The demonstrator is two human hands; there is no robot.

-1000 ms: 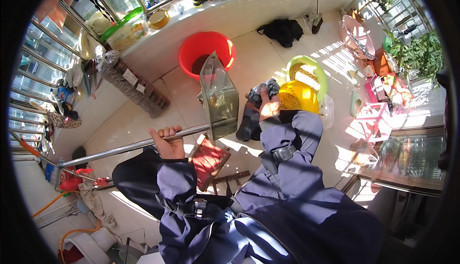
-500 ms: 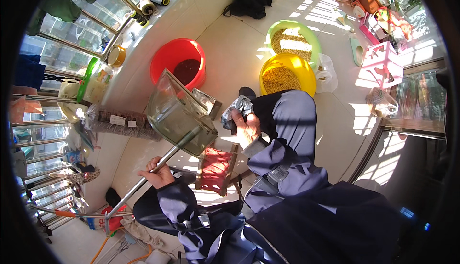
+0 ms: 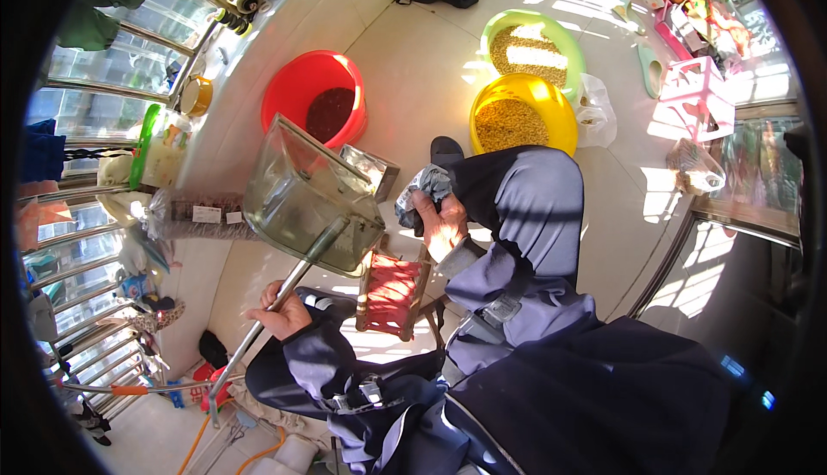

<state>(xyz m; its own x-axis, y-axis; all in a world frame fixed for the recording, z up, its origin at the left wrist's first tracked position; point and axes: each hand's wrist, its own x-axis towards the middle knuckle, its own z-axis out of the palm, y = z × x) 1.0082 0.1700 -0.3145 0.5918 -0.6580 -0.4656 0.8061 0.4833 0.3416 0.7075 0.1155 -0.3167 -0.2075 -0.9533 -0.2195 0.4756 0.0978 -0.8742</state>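
Rag [image 3: 425,187] grey; dustpan [image 3: 293,195] grey-green (handle [image 3: 306,270] silvery); tub [image 3: 291,80] bright red; bowl [image 3: 562,120] yellow.

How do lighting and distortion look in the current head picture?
Head view: sun stripes the floor, washing out some grain in the green basin and brightening the right hand; the left hand looks legible; head view again: the lens leaves a round black border, with window bars fanning toward it.

"Any lettering you can read?"
"None. Two white labels [image 3: 207,214] sit on the plastic-wrapped bundle [image 3: 200,229], left of the red tub [image 3: 291,87], but whatever they bear is too small."
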